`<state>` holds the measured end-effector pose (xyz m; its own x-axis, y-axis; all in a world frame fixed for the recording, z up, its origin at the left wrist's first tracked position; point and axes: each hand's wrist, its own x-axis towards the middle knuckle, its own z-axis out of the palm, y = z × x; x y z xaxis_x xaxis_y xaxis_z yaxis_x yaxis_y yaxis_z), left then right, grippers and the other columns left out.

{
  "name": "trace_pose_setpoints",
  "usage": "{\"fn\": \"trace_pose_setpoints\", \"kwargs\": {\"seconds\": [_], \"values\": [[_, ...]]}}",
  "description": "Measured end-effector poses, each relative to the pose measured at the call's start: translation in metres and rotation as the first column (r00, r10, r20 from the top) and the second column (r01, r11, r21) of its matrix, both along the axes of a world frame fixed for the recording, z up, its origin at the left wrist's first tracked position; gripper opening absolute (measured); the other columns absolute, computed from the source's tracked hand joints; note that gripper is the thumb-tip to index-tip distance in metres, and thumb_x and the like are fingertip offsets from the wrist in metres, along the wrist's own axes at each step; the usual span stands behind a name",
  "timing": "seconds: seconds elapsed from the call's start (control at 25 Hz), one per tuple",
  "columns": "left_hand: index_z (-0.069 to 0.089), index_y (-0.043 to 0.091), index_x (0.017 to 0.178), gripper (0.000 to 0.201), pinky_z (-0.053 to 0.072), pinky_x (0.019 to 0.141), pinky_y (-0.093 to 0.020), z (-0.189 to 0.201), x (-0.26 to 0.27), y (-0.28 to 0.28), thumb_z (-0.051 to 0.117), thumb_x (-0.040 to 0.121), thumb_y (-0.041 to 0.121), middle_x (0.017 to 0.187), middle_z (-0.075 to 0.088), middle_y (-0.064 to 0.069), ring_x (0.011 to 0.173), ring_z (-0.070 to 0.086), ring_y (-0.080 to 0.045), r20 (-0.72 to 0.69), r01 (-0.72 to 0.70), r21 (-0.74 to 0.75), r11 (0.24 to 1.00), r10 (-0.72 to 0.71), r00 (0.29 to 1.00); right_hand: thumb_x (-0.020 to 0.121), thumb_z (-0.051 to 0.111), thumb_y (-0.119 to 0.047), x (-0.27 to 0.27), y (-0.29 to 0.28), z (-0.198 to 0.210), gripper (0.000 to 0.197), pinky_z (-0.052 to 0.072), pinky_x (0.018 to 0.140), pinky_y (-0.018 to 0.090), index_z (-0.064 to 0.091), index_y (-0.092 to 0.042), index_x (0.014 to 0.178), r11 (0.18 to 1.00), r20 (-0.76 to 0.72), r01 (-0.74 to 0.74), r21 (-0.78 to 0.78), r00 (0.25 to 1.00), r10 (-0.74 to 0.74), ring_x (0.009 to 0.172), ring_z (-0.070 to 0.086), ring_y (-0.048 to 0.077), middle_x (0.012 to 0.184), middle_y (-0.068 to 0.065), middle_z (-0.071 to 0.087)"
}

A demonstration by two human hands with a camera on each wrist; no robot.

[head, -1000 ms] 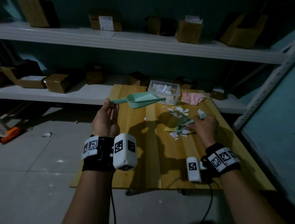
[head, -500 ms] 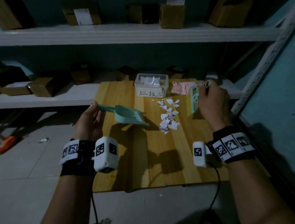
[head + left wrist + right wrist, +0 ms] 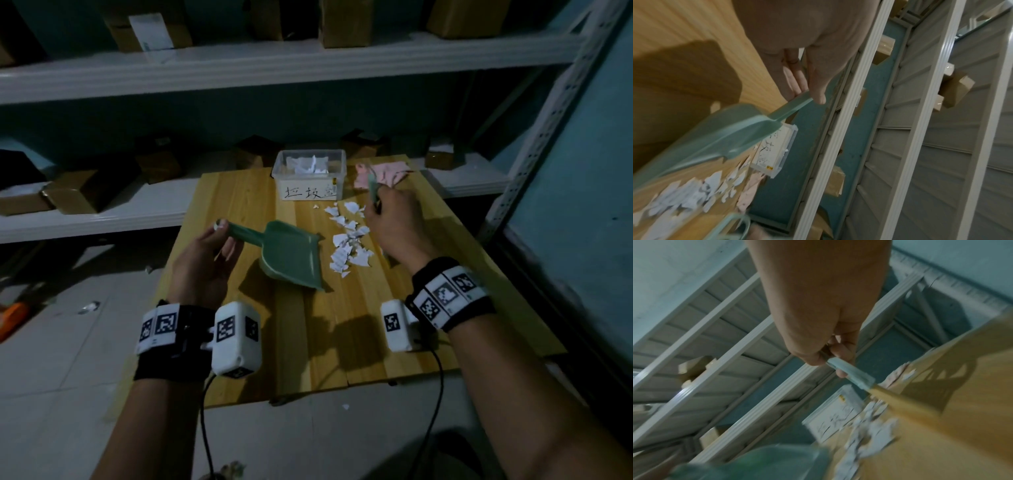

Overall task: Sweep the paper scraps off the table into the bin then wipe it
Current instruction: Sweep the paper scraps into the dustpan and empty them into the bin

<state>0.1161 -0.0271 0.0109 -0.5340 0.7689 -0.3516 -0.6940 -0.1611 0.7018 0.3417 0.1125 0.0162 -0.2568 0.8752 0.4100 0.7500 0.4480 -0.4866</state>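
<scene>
White paper scraps [image 3: 347,240] lie in a loose pile on the wooden table [image 3: 342,325], in front of the clear plastic bin [image 3: 308,192]. My left hand [image 3: 205,260] grips the handle of a green dustpan [image 3: 291,255]. The pan is tilted down, its mouth just left of the pile. My right hand [image 3: 394,226] holds a small green brush [image 3: 372,185] upright at the pile's far right. In the left wrist view, thumb and fingers pinch the dustpan [image 3: 719,134] handle. In the right wrist view, my fingers [image 3: 840,353] curl round the brush handle [image 3: 851,374].
A pink cloth [image 3: 387,173] lies at the table's back right corner, beside the bin, which holds crumpled paper. White shelves with cardboard boxes [image 3: 78,192] run behind the table. A metal rack post [image 3: 534,137] stands on the right. Grey floor lies to the left.
The dustpan has come down and right, close beside the scraps. My right hand has brought the brush left and lower, to the far right of the pile.
</scene>
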Motion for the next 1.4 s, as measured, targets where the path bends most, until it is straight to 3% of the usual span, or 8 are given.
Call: {"fn": "trace_pose_setpoints", "kwargs": {"seconds": [0.12, 0.32, 0.52, 0.8, 1.08, 1.16, 1.28, 1.4], "values": [[0.044, 0.005, 0.145, 0.053, 0.055, 0.092, -0.028, -0.004, 0.006, 0.006, 0.058, 0.096, 0.018, 0.108, 0.064, -0.014, 0.074, 0.063, -0.008, 0.045, 0.02, 0.013, 1.0, -0.02, 0.999, 0.099, 0.053, -0.019, -0.021, -0.01, -0.005, 0.016, 0.047, 0.059, 0.024, 0.065, -0.008, 0.102, 0.991, -0.064, -0.113, -0.065, 0.992, 0.109, 0.074, 0.058, 0.015, 0.088, 0.002, 0.061], [0.061, 0.008, 0.125, 0.031, 0.061, 0.077, -0.027, -0.002, 0.021, 0.013, 0.06, 0.094, 0.011, 0.115, 0.066, -0.01, 0.1, 0.068, -0.017, -0.025, 0.028, -0.064, 0.998, -0.03, 0.999, 0.099, 0.052, -0.018, -0.045, -0.025, -0.009, 0.013, 0.054, 0.058, 0.027, 0.061, -0.011, 0.095, 0.97, -0.168, -0.227, -0.082, 0.963, 0.211, 0.069, 0.062, 0.016, 0.081, 0.005, 0.061], [0.063, 0.006, 0.116, 0.022, 0.061, 0.073, -0.026, 0.003, 0.027, 0.01, 0.06, 0.094, 0.01, 0.109, 0.067, -0.012, 0.098, 0.068, -0.018, -0.029, -0.02, -0.09, 0.996, 0.017, 0.999, 0.099, 0.053, -0.018, -0.049, -0.026, -0.008, 0.012, 0.043, 0.05, 0.018, 0.06, -0.014, 0.09, 0.972, -0.239, -0.222, -0.076, 0.951, 0.198, 0.066, 0.06, 0.014, 0.078, 0.003, 0.061], [0.061, 0.008, 0.117, 0.02, 0.057, 0.05, -0.026, -0.005, 0.022, 0.014, 0.055, 0.098, 0.011, 0.1, 0.064, -0.011, 0.087, 0.065, -0.019, -0.003, 0.013, -0.158, 0.987, -0.013, 1.0, 0.101, 0.052, -0.024, -0.048, -0.043, 0.003, 0.022, 0.059, 0.056, 0.037, 0.054, -0.022, 0.079, 0.97, -0.394, -0.237, -0.053, 0.897, 0.198, 0.067, 0.069, 0.017, 0.077, 0.006, 0.067], [0.06, 0.008, 0.098, 0.008, 0.056, 0.044, -0.026, -0.008, 0.017, 0.017, 0.052, 0.1, 0.011, 0.101, 0.062, -0.012, 0.086, 0.063, -0.02, 0.088, -0.026, -0.202, 0.979, 0.045, 0.995, 0.099, 0.055, -0.024, -0.008, -0.013, 0.019, 0.02, 0.052, 0.05, 0.013, 0.063, -0.007, 0.104, 0.992, -0.724, 0.012, -0.124, 0.683, -0.098, 0.069, 0.07, 0.004, 0.088, 0.002, 0.07], [0.059, 0.008, 0.096, 0.011, 0.058, 0.055, -0.025, -0.004, 0.018, 0.016, 0.05, 0.101, 0.01, 0.094, 0.061, -0.011, 0.086, 0.063, -0.019, 0.145, -0.042, -0.172, 0.984, 0.067, 0.987, 0.097, 0.057, -0.022, 0.006, -0.001, 0.019, 0.023, 0.049, 0.047, 0.013, 0.064, -0.001, 0.105, 0.984, -0.781, 0.056, -0.169, 0.601, -0.168, 0.068, 0.07, 0.007, 0.088, 0.006, 0.071], [0.06, 0.008, 0.094, 0.013, 0.052, 0.094, -0.029, -0.001, 0.019, 0.017, 0.049, 0.101, 0.009, 0.088, 0.061, -0.009, 0.081, 0.063, -0.017, 0.194, -0.103, -0.114, 0.988, 0.124, 0.973, 0.094, 0.06, -0.018, 0.021, 0.014, 0.014, 0.023, 0.045, 0.042, 0.017, 0.066, 0.003, 0.101, 0.973, -0.829, 0.063, -0.221, 0.513, -0.221, 0.057, 0.068, 0.01, 0.08, 0.009, 0.072], [0.06, 0.007, 0.096, 0.011, 0.053, 0.096, -0.03, -0.002, 0.019, 0.017, 0.051, 0.1, 0.01, 0.095, 0.064, -0.009, 0.085, 0.066, -0.018, 0.215, -0.113, -0.056, 0.992, 0.123, 0.969, 0.092, 0.061, -0.017, 0.029, 0.02, 0.013, 0.022, 0.042, 0.039, 0.018, 0.066, 0.003, 0.101, 0.967, -0.841, 0.065, -0.247, 0.482, -0.247, 0.049, 0.065, 0.007, 0.079, 0.011, 0.071]]}}
